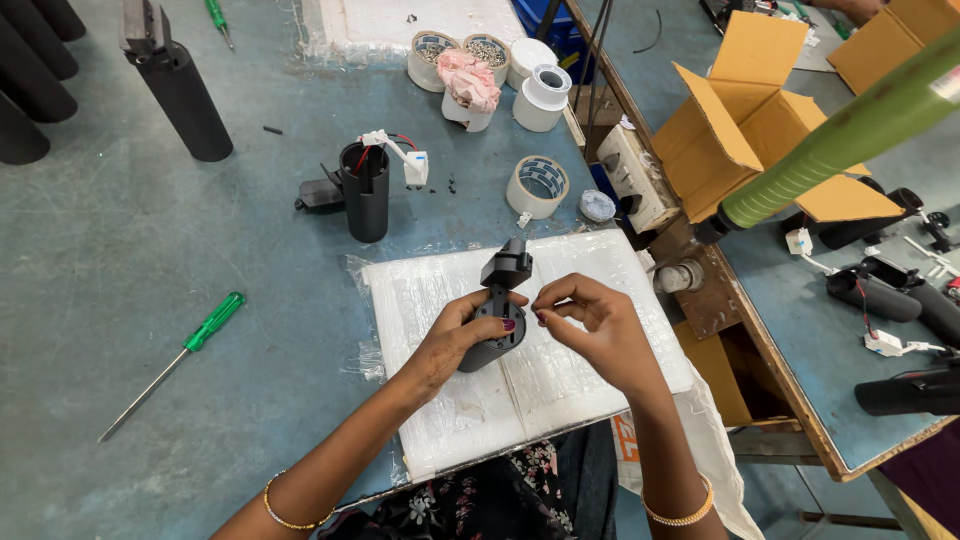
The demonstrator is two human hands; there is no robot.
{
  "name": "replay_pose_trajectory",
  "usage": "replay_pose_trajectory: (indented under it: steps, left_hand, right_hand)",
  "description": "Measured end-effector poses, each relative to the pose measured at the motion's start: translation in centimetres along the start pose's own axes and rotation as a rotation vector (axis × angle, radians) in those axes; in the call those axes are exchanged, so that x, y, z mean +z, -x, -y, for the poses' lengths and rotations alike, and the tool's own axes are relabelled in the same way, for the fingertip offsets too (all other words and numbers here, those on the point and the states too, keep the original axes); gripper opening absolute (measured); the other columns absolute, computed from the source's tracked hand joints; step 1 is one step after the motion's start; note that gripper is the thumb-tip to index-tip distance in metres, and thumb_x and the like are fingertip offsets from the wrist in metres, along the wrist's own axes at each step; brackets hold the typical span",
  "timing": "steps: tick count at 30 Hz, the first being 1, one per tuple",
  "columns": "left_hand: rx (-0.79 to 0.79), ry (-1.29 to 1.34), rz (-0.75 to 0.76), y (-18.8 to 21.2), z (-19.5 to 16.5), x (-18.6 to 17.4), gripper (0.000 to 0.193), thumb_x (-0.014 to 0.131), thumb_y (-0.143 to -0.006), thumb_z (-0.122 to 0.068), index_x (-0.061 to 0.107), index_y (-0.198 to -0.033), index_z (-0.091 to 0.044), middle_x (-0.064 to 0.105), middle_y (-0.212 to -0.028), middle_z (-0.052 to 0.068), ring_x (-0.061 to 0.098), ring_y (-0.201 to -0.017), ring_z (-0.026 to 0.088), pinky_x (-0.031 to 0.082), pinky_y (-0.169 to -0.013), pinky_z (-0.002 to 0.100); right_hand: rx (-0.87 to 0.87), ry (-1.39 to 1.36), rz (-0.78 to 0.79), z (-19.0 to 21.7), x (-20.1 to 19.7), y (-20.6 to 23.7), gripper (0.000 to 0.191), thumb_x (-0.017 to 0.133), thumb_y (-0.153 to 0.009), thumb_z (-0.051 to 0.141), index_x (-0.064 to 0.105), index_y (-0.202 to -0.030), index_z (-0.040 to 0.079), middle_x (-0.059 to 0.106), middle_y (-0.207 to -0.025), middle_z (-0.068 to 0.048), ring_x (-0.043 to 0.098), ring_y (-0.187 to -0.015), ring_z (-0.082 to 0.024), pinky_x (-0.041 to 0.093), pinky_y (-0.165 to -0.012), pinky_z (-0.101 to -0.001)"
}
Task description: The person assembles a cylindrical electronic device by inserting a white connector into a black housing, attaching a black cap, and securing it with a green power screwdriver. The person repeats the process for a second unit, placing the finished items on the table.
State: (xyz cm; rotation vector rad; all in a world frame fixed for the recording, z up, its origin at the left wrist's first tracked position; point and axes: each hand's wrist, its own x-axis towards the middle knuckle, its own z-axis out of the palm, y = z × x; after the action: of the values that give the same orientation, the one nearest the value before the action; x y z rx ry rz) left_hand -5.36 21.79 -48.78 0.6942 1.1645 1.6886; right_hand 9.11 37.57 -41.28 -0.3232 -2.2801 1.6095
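Black plastic part held upright over a white foam pad.

Head view: the left hand (462, 335) grips the black part (499, 310), its long axis running near to far, blocky end pointing far. The right hand (590, 322) pinches something tiny beside it. On the foam pad (560, 390); tape roll (537, 186) beyond, green screwdriver (170, 362) left.

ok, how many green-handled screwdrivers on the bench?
2. One screwdriver lies on the bench left of the left hand; the second screwdriver is at the top edge, far side. Others may be out of frame.
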Motion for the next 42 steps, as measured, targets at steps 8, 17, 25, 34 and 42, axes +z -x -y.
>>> replay_pose_trajectory:
  steps: [8,17,25,34,42]
  left_hand:
    - [-0.031,0.046,0.029,-0.5,0.5,-0.5,0.059,0.07,-0.078,-0.034,0.066,-0.129,-0.004,0.073,-0.099,0.007,0.07,-0.092,0.013,0.054,-0.088,0.025]
    - [-0.007,0.065,0.05,-0.7,0.7,-0.3,0.064,0.073,-0.076,-0.035,0.066,-0.131,-0.002,0.073,-0.101,0.007,0.069,-0.094,0.012,0.052,-0.091,0.024]
    - [-0.009,0.033,0.04,-1.0,1.0,-0.3,0.064,0.074,-0.077,-0.036,0.065,-0.13,-0.001,0.074,-0.101,0.009,0.071,-0.097,0.014,0.053,-0.094,0.027]
    - [-0.004,0.065,0.057,-1.0,0.9,-0.2,0.063,0.073,-0.078,-0.034,0.064,-0.13,0.0,0.074,-0.104,0.01,0.071,-0.101,0.014,0.052,-0.096,0.026]
    - [-0.002,0.127,0.075,-0.8,0.3,-0.1,0.06,0.072,-0.08,-0.032,0.064,-0.13,-0.001,0.074,-0.105,0.009,0.07,-0.1,0.014,0.052,-0.095,0.028]
  right_hand:
    - [-0.071,0.355,-0.006,4.3,1.9,-0.1,0.016,0.072,-0.089,0.006,0.076,-0.103,0.001,0.078,-0.109,-0.007,0.076,-0.1,-0.015,0.061,-0.087,-0.0294]
    - [-0.147,0.454,-0.042,3.6,1.8,0.2,0.012,0.074,-0.087,0.004,0.076,-0.099,0.002,0.078,-0.104,-0.007,0.076,-0.097,-0.017,0.06,-0.086,-0.0296]
    - [-0.238,0.398,-0.052,2.6,2.2,0.1,0.01,0.074,-0.087,0.0,0.074,-0.097,0.002,0.074,-0.103,-0.008,0.075,-0.108,-0.02,0.059,-0.09,-0.0308]
    - [-0.35,0.539,-0.074,3.1,2.1,0.8,0.016,0.076,-0.084,-0.002,0.074,-0.1,0.002,0.076,-0.103,-0.009,0.077,-0.097,-0.019,0.06,-0.084,-0.0298]
    - [-0.339,0.581,-0.156,2.2,2.5,1.3,0.016,0.077,-0.082,-0.002,0.074,-0.097,0.003,0.077,-0.106,-0.008,0.077,-0.094,-0.018,0.061,-0.081,-0.0283]
